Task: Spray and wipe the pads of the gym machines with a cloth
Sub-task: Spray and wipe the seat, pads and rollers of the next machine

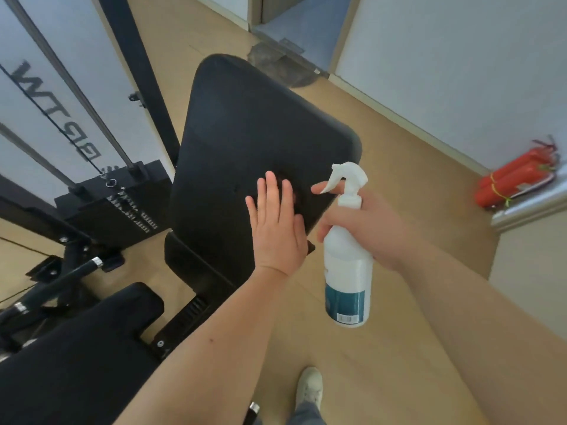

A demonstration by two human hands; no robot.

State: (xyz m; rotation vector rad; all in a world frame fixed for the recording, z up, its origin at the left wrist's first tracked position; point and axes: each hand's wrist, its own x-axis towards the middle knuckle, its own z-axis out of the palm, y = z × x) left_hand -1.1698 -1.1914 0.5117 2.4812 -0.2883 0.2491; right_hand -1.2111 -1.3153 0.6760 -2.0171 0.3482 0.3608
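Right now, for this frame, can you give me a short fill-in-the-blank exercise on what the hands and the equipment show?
1. The white spray bottle is gripped in the person's ____ hand.
2. The left hand lies flat, fingers straight, on the ____ back pad.
3. The fire extinguishers lying on the floor are ____ in colour.
Missing words: right; black; red.
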